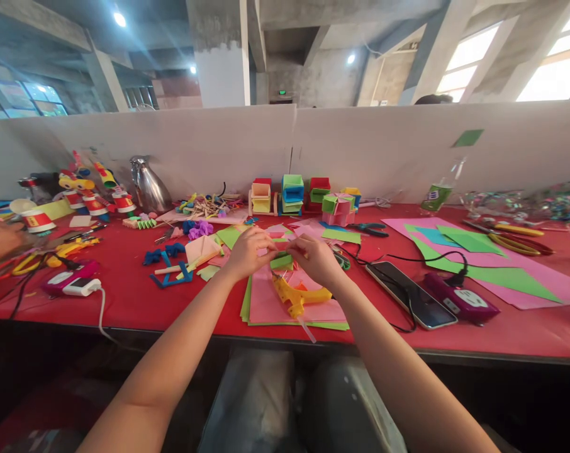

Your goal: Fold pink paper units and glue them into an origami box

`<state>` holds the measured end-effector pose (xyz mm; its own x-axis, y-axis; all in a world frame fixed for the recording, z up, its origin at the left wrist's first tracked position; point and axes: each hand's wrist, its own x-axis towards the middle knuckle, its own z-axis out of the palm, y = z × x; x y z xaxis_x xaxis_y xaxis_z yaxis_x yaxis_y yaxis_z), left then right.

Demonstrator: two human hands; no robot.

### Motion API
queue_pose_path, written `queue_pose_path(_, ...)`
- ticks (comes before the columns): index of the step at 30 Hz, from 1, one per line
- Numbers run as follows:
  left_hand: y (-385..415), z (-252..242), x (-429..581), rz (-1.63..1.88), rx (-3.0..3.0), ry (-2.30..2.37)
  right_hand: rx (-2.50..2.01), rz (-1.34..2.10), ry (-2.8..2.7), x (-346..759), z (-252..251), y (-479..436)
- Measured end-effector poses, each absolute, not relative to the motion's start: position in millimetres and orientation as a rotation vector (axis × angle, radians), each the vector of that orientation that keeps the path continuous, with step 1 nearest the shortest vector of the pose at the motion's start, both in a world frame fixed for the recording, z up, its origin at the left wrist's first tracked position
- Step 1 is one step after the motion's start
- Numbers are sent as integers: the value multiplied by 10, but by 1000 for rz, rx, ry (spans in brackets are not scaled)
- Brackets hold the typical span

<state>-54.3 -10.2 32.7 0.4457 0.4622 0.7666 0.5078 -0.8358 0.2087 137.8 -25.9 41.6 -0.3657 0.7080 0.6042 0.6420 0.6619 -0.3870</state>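
Both of my hands meet over the middle of the red table. My left hand [251,253] and my right hand [314,257] pinch a small green paper piece [282,260] between their fingertips, partly hidden by the fingers. Just below them a yellow glue gun [297,296] lies on stacked pink sheets [266,308], with green sheets under the pink. A folded peach paper piece [202,250] rests left of my left hand. Blue paper strips [174,274] lie farther left.
A phone [410,294] and a purple power socket [462,299] sit at the right, with cables around them. Folded paper boxes [292,194] and a steel jug [149,184] stand along the back. Another person's hand [2,242] shows at the far left.
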Motion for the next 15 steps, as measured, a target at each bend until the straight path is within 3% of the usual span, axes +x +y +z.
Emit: queue_pose_path(15, 65, 495, -384, -1038, -2503, -950, -1201, -173, -2456, 1304, 741, -79)
